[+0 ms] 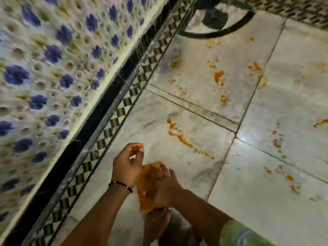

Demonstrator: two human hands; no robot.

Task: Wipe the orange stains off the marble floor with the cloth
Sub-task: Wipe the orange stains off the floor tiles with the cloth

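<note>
Two hands — right [160, 185] grips one cloth [144, 190], left [126, 162] beside.

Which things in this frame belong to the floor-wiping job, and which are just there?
Job: cloth gripped by right hand; left hand; orange stains; marble floor.
Bystanders: floral bedsheet; dark ring stand; wrist bracelet.

A pale, grey-veined marble floor [276, 112] of large tiles with dark grout lines is carrying scattered orange stains [218, 76], including a long smeared streak [181, 137]. A black ring-shaped stand base [218, 31] is resting on it near the checkered border strip [122, 110].
</note>
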